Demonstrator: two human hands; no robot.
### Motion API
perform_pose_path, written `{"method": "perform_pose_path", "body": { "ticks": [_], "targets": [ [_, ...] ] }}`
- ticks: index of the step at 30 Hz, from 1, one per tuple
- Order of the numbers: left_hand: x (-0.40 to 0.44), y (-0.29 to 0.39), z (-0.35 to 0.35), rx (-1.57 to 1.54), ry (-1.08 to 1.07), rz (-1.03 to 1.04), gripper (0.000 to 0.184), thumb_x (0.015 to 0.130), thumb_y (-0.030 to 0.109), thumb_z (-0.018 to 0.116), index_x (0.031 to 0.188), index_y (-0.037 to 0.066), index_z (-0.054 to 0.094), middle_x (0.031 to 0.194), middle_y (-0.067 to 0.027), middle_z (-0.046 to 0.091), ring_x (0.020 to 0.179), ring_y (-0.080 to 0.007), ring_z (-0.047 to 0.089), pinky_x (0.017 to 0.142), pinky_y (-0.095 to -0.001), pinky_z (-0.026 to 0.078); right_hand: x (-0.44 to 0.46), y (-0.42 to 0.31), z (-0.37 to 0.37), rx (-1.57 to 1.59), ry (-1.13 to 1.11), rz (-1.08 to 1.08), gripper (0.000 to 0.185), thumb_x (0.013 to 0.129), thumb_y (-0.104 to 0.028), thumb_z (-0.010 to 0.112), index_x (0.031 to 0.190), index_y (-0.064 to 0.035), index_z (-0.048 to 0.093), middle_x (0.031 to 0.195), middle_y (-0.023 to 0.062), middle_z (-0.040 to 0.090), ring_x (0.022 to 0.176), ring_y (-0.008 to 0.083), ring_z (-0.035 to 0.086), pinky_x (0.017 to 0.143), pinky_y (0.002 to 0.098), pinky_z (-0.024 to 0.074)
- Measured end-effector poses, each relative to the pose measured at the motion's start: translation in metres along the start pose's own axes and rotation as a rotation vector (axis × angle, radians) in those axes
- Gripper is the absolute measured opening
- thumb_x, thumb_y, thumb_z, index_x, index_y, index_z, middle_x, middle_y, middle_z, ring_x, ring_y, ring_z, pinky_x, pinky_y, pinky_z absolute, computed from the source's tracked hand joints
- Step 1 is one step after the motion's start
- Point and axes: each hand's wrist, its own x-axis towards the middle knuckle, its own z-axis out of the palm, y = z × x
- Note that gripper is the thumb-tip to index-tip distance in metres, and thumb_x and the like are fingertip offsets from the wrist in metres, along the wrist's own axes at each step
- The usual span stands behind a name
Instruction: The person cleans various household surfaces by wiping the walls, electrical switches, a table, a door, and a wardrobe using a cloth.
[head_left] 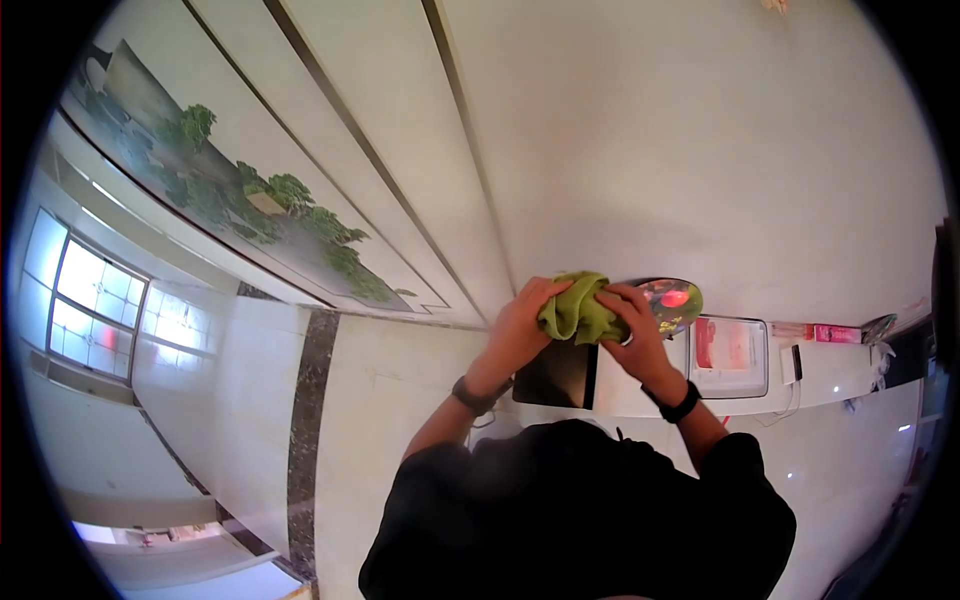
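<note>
Two bare hands share one crumpled green cloth (577, 310) in the head view, held up in front of the body and bunched between them. The left hand's (527, 318) grip is curled closed on its left side; the right hand's (637, 322) grip closes on the other. Below lies a black rectangular panel (553, 382). Just beyond the right hand stands a colourful round object (678, 300), near a clear-rimmed container (740, 381) on the white bench (835, 368).

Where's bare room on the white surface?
One patch borders the pink box and small white item; a narrower one lies between black panel and rectangular container, partly behind the right forearm. Crowded: around the green cloth and patterned oval item.
</note>
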Motion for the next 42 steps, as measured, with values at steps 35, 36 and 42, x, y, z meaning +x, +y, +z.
{"method": "perform_pose_path", "body": {
  "ticks": [35,36,42],
  "targets": [
    [0.201,-0.043,-0.017,0.156,0.151,0.462,0.052,0.064,-0.004,0.067,0.113,0.014,0.066,0.096,-0.0084,0.057,0.085,-0.0282,0.060,0.069,-0.0367,0.051,0.174,0.044,0.002,-0.463,0.731,-0.125,0.045,0.067,0.011,0.065,0.109,-0.0042,0.056,0.110,0.0163,0.056,0.101,0.0363,0.054,0.081,0.0400,0.0487],
    [0.194,-0.049,-0.007,0.165,0.141,0.454,0.052,0.062,-0.005,0.068,0.112,0.011,0.066,0.094,-0.0086,0.055,0.085,-0.0283,0.060,0.069,-0.0373,0.051,0.166,0.056,0.005,-0.448,0.705,-0.106,0.044,0.067,0.011,0.065,0.108,-0.0043,0.056,0.110,0.0162,0.056,0.101,0.0363,0.054,0.081,0.0401,0.0486],
    [0.134,-0.108,0.016,0.228,0.059,0.207,0.052,0.065,-0.005,0.069,0.113,0.011,0.062,0.100,-0.0098,0.058,0.089,-0.0325,0.061,0.070,-0.0410,0.051,0.135,0.095,0.044,-0.313,0.445,0.001,0.048,0.060,0.014,0.063,0.103,-0.0071,0.057,0.103,0.0127,0.053,0.094,0.0350,0.057,0.072,0.0401,0.0503]
  ]
}}
